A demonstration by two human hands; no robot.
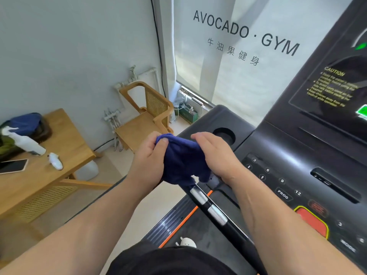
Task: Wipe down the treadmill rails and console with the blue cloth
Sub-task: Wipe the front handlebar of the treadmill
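Blue cloth (183,159) bunched up at the top end of the left treadmill rail (216,213), draped over it just in front of the console (297,155). Left hand (148,157) closed on the cloth's left side, thumb pressed into the fabric. Right hand (216,153) lies over the cloth's right side, fingers curled down onto it, gripping cloth against the rail. Rail is black with two silver sensor bands, running down from the cloth toward the person. Console cup holder (224,134) just behind the hands. Number keys and red stop button (311,221) on the console to the right of the rail. Wooden desk (65,147) well left of the console, carrying a white spray bottle (23,140) and a phone (13,165). Wooden chair (145,114) beyond the desk by the wall.
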